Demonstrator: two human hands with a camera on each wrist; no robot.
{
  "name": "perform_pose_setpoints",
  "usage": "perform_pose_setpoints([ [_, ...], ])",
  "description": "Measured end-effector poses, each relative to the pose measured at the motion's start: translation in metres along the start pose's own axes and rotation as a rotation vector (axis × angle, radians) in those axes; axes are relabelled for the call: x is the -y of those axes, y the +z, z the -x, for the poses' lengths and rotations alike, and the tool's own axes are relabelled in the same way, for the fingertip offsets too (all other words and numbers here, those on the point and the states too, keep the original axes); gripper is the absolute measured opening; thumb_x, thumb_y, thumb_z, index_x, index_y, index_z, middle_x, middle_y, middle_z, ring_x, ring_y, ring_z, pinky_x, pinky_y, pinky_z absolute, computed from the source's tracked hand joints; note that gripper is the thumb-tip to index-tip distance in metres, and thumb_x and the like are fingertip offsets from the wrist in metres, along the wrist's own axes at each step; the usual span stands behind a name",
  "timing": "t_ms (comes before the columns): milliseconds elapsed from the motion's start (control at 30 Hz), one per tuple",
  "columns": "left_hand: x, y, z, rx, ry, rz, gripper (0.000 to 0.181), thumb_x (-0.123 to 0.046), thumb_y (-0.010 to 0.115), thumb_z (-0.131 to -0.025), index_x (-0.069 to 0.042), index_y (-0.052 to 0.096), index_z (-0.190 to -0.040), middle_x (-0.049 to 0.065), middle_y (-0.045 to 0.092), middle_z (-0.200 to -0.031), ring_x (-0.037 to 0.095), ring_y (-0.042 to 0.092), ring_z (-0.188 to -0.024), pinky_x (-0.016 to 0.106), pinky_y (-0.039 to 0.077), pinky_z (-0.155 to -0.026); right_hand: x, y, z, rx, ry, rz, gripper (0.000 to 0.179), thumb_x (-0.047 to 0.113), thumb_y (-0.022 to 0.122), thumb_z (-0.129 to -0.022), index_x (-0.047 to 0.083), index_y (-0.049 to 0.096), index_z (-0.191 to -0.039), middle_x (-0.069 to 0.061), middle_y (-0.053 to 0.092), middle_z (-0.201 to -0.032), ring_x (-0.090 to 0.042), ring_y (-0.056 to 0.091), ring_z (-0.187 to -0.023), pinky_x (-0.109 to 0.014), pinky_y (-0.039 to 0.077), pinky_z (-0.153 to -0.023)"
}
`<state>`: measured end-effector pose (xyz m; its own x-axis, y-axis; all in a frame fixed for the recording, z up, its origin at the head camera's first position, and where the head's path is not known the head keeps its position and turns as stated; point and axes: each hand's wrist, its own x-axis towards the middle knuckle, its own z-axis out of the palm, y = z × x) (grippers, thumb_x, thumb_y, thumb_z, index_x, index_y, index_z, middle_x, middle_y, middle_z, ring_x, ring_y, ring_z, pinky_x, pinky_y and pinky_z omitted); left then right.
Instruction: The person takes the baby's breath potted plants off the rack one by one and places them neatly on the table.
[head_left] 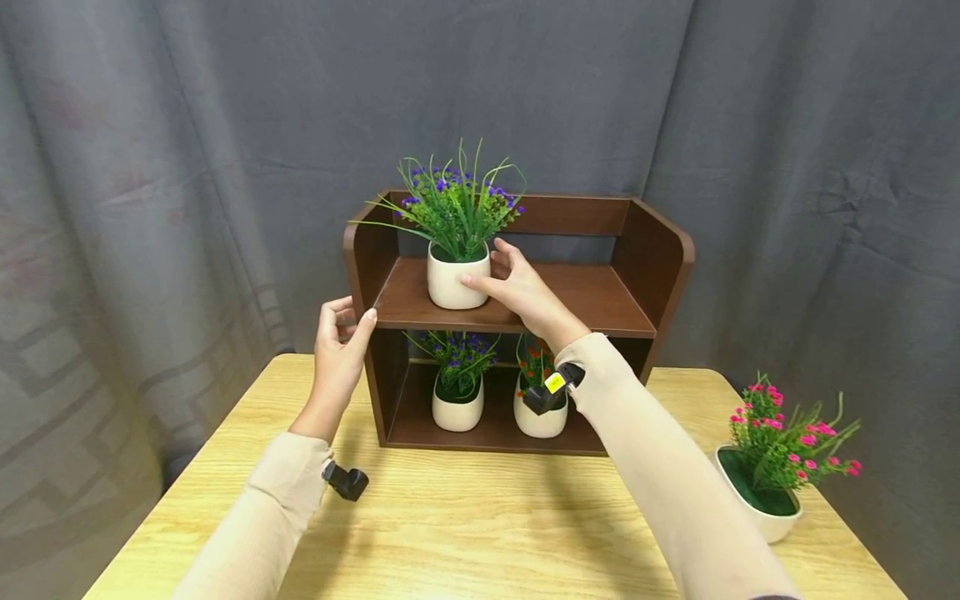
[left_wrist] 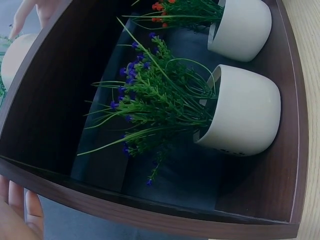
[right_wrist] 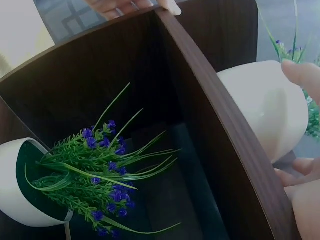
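A dark brown two-tier shelf stands on the table. On its upper board, toward the left, sits a white pot with a purple-flowered plant. My right hand holds this pot from its right side, thumb across the front and fingers round the far side. My left hand grips the shelf's left side panel, with the thumb at the front edge and the fingers along the outer face. In the left wrist view, a second purple-flowered plant stands in the lower compartment beside a red-flowered plant.
A pink-flowered plant in a white pot stands at the table's right edge. The light wooden table reaches toward me in front of the shelf. A grey curtain hangs behind.
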<state>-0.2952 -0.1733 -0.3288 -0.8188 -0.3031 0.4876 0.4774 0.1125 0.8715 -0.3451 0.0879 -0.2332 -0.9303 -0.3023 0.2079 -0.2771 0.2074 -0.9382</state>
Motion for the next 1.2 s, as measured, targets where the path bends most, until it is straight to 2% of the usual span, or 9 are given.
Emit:
perform_pose_setpoints([
  [333, 0.000, -0.001, 0.000, -0.009, -0.003, -0.014, 0.042, -0.025, 0.066, -0.097, -0.006, 0.051, -0.131, -0.003, 0.054, -0.109, 0.021, 0.054, -0.092, 0.028, 0.042, -0.076, 0.000, 0.004, -0.009, 0.026, 0.032, 0.052, 0.111, 0.041, 0.079, -0.084, 0.020, 0.004, -0.162, -0.008, 0.016, -0.165, -0.022, 0.024, -0.148, -0.043, 0.028, -0.115],
  [567, -0.001, -0.003, -0.001, -0.010, 0.004, -0.015, 0.042, -0.025, 0.065, -0.098, -0.005, 0.050, -0.132, -0.003, 0.053, -0.109, 0.019, 0.055, -0.092, 0.028, 0.042, -0.077, 0.001, 0.009, -0.020, 0.047, 0.027, 0.070, 0.117, 0.044, 0.080, -0.083, 0.016, -0.003, -0.161, -0.005, 0.007, -0.167, -0.016, 0.014, -0.150, -0.036, 0.022, -0.117],
  [833, 0.001, -0.004, -0.004, -0.015, -0.001, -0.027, 0.044, -0.028, 0.066, -0.098, -0.006, 0.050, -0.132, -0.004, 0.053, -0.110, 0.015, 0.054, -0.092, 0.029, 0.042, -0.077, 0.000, 0.012, -0.029, 0.046, 0.025, 0.092, 0.122, 0.045, 0.081, -0.081, 0.016, -0.005, -0.161, -0.009, 0.015, -0.165, -0.021, 0.024, -0.147, -0.040, 0.026, -0.115],
  [1033, 0.004, -0.004, -0.005, -0.016, 0.002, -0.036, 0.044, -0.028, 0.067, -0.097, -0.006, 0.050, -0.132, -0.004, 0.053, -0.109, 0.021, 0.055, -0.093, 0.029, 0.042, -0.076, -0.002, 0.013, -0.030, 0.041, 0.051, 0.107, 0.123, 0.047, 0.081, -0.080, 0.016, -0.005, -0.161, -0.010, 0.014, -0.165, -0.022, 0.025, -0.147, -0.041, 0.027, -0.115],
  [1200, 0.003, -0.005, -0.004, -0.012, -0.005, -0.046, 0.044, -0.028, 0.066, -0.097, -0.007, 0.050, -0.132, -0.003, 0.053, -0.111, 0.016, 0.054, -0.092, 0.030, 0.042, -0.078, -0.002, 0.013, -0.028, 0.042, 0.060, 0.115, 0.123, 0.050, 0.082, -0.079, 0.017, -0.004, -0.161, -0.009, 0.014, -0.165, -0.022, 0.024, -0.148, -0.042, 0.026, -0.116],
])
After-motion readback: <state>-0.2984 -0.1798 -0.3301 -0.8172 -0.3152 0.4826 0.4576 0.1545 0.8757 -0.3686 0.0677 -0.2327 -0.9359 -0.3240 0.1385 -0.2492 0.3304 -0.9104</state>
